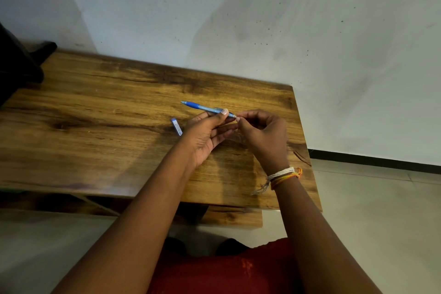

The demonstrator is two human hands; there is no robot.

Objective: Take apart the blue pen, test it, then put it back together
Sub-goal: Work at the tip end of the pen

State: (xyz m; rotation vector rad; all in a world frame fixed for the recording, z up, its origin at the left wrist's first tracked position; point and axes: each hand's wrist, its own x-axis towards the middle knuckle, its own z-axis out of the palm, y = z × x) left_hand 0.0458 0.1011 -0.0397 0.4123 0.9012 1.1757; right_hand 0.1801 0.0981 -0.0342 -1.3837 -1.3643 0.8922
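The blue pen [202, 107] is held just above the wooden table [95, 126], its tip pointing up and to the left. My left hand [207, 133] grips the rear half of its barrel between thumb and fingers. The fingertips of my right hand [262, 133] pinch the pen's back end, where a small pale cap shows. A small blue and white case [176, 126] lies flat on the table just left of my left hand.
The table stands against a grey-white wall [262, 19] with its right edge near my right wrist. A dark object [21, 64] sits at the table's far left. Pale floor tiles [381, 210] lie to the right.
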